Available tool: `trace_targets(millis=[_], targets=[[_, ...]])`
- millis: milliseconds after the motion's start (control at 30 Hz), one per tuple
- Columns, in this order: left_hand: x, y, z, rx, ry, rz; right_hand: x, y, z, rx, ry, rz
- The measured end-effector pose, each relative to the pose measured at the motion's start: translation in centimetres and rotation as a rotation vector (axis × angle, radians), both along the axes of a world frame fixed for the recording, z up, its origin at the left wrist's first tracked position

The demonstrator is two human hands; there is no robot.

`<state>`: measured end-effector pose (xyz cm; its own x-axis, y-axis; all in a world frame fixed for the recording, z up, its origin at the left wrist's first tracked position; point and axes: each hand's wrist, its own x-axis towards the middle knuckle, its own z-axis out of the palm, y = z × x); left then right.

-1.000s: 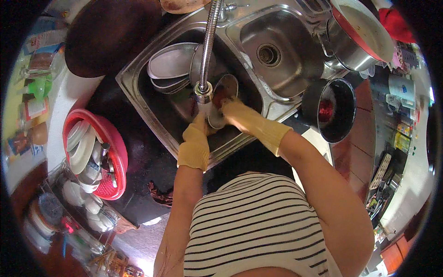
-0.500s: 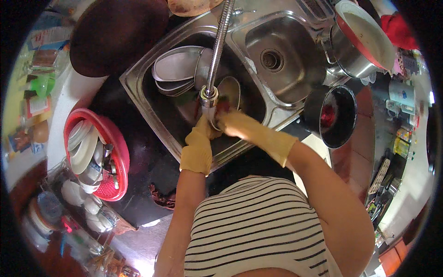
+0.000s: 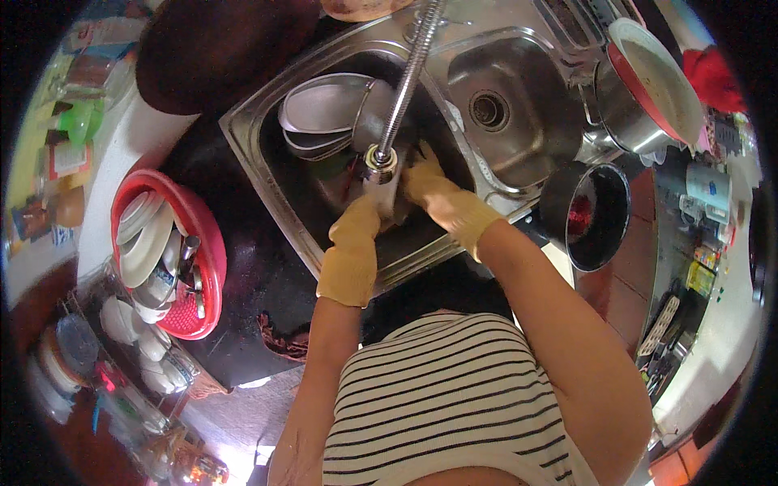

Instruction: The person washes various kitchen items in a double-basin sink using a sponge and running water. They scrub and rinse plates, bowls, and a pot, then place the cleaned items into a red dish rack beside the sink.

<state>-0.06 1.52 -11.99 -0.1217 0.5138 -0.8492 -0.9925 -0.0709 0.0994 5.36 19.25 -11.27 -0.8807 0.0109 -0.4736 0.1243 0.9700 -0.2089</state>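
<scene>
Both my hands wear yellow rubber gloves and are down in the left sink basin (image 3: 271,182). My left hand (image 3: 362,217) is beside the faucet head (image 3: 381,166), which hides its fingers and whatever they may hold. My right hand (image 3: 427,185) is to the right of the faucet, its fingers bent downward around something dark that I cannot make out. Beyond the hands, pale oval dishes (image 3: 324,104) lean in the basin's far left part. A metal pot or bowl (image 3: 374,113) rests against them, partly behind the flexible faucet hose (image 3: 413,69).
A red plastic basket (image 3: 212,267) with plates and utensils stands at the left. The right basin (image 3: 527,105) shows its drain. Right of it are a steel pot (image 3: 620,113) and a black pan (image 3: 608,215). A large dark round pan (image 3: 219,49) stands far left.
My right hand has moved away from my left, farther into the basin. The oval piece seen upright beside the faucet no longer shows there. The whole view has shifted slightly.
</scene>
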Motion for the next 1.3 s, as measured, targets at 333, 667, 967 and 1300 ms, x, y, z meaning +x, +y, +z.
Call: trace_targets(millis=[333, 667, 967, 1300], targets=[[0.1, 0.0, -1.7, -0.015, 0.033, 0.026, 3.2, -2.6, 0.8, -0.052, -0.137, 0.214], [-0.2, 0.9, -1.5, -0.021, 0.048, -0.038, 3.0, -3.9, 5.0, -0.132, -0.325, 0.239], [-0.4, 0.6, -0.8, -0.054, 0.090, -0.109, 0.6, -3.2, 5.1, -0.122, -0.452, 0.051], [-3.1, 0.6, 2.3, -0.113, 0.178, -0.535, 3.2, -8.8, 0.6, -1.260, 0.073, -0.984]])
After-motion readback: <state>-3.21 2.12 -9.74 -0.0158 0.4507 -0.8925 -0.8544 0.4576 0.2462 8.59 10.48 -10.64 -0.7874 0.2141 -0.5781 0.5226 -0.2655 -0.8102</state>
